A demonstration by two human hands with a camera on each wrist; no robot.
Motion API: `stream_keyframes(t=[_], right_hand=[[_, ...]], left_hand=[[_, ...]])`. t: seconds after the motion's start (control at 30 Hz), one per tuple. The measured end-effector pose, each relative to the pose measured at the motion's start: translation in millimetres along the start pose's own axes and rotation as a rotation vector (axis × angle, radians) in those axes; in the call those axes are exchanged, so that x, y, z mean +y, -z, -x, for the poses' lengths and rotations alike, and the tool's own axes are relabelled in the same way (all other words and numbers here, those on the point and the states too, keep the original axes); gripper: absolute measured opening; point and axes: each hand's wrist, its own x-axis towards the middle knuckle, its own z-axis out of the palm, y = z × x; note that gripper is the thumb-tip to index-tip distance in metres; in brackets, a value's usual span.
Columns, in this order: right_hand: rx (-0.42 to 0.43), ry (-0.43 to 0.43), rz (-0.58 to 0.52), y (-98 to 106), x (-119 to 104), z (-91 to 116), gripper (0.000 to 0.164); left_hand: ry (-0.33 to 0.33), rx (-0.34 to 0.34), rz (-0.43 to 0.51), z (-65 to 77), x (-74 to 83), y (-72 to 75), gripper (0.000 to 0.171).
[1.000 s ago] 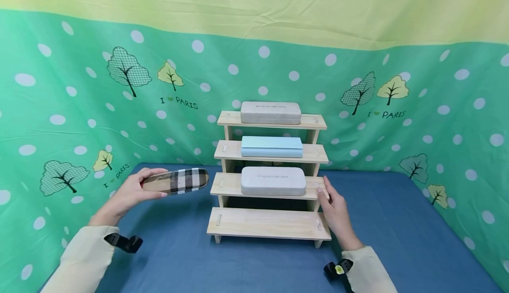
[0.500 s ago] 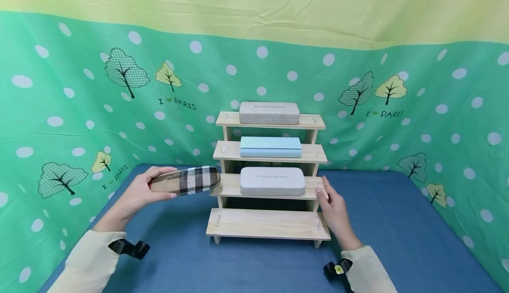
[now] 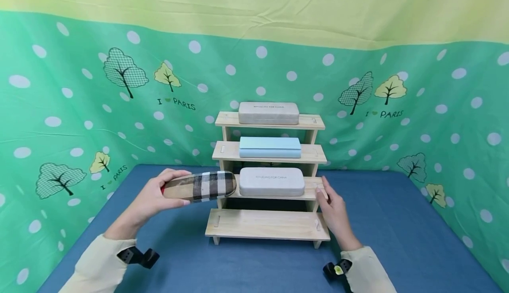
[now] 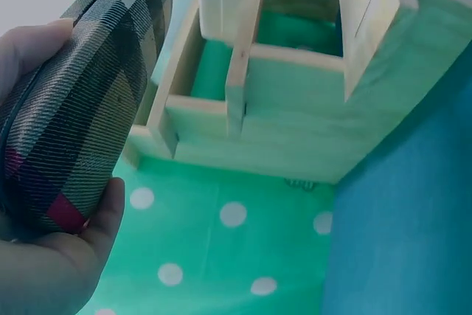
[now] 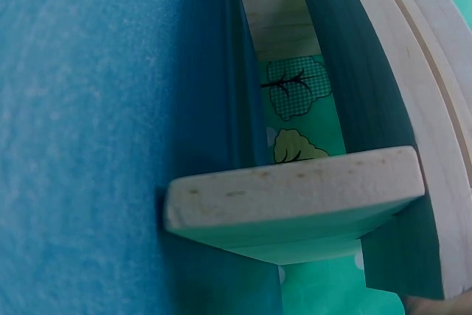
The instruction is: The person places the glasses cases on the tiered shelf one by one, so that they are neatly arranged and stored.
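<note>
My left hand [image 3: 153,199] grips a plaid glasses case [image 3: 200,186] by its left end, thumb below and fingers above. The case is lifted clear of the table. Its right end overlaps the left end of the stand's second tier from the bottom in the head view. In the left wrist view the plaid case [image 4: 92,101] shows close up, with a red patch near the palm. My right hand [image 3: 336,211] pinches the right end of that tier of the wooden stepped stand [image 3: 267,223]. A pale grey glasses case [image 3: 272,182] lies on the same tier.
A light blue glasses case [image 3: 270,147] lies on the tier above, and another grey case [image 3: 268,114] on the top tier. The lowest tier is bare wood. Blue cloth [image 3: 397,235] covers the table; a green dotted curtain [image 3: 290,63] hangs behind.
My left hand has carried the plaid glasses case rightward, to the stand's left side. The right hand keeps its hold on the stand.
</note>
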Motion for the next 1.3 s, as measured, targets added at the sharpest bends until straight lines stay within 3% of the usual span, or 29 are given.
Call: stream_keyframes(t=[0.4,0.7,1.3], right_hand=[[0.000,0.013,-0.016,1,1,1,0.057],[0.001,0.001,-0.005,1,0,1,0.057],[-0.007,-0.002,-0.014,0,0,0,0.057]], left_hand=[[-0.042,-0.041,0.035,1.0,0.7,-31.5,0.061],[-0.055,-0.033,0.050,0.1,2.4,-56.7,0.061],[-0.110,-0.126,0.109,4.7,-7.4,-103.3,0.058]])
